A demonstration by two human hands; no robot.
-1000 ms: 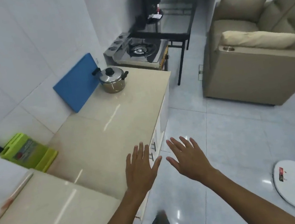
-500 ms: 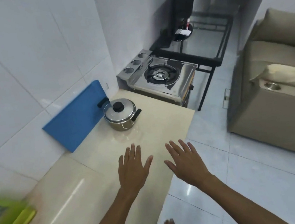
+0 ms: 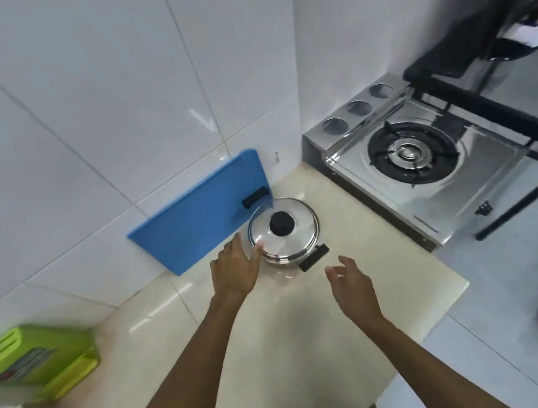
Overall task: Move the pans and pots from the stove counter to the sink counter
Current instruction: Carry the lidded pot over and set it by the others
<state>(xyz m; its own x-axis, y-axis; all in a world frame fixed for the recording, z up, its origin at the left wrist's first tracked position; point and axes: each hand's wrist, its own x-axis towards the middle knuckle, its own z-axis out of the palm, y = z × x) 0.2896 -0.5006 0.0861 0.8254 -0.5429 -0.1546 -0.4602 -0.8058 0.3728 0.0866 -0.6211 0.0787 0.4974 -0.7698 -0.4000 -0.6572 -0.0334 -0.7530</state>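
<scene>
Fingers (image 3: 250, 253) of the left hand (image 3: 234, 271) spread open against the pot (image 3: 283, 233) beside the stove (image 3: 427, 160); the right hand (image 3: 353, 283) hovers open near its handle (image 3: 315, 258). A one-sided lift could tip it, sliding the loose-looking lid (image 3: 281, 224) off.

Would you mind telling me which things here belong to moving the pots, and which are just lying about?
For the job: steel pot with lid, left hand, right hand.

Lying about: blue cutting board, green rack, gas stove.
</scene>
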